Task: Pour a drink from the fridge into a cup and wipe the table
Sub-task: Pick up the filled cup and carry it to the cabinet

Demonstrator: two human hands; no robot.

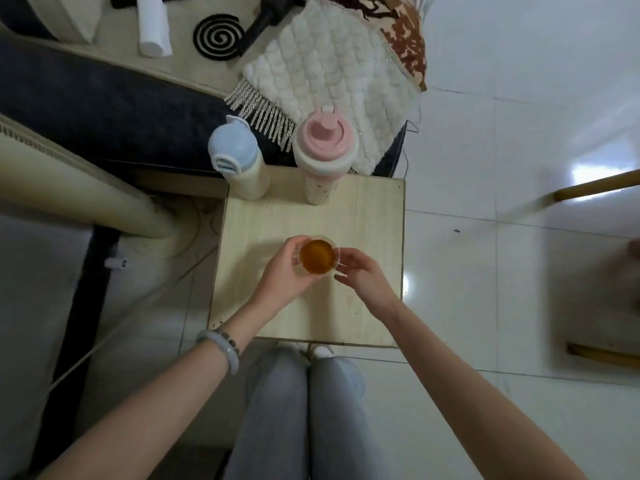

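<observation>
Cup (pixel 327 240) of amber drink (pixel 316 259) (nearly full) between left hand (pixel 284 273) and right hand (pixel 360 271)

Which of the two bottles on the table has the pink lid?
The right-hand bottle, in front of the white blanket; the left-hand bottle has a pale blue lid.

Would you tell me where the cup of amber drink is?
In the head view, the cup is at the middle of the table, between the left hand and right hand.

matt pale wood table (pixel 363 216), glossy tile floor (pixel 485 168)
</observation>
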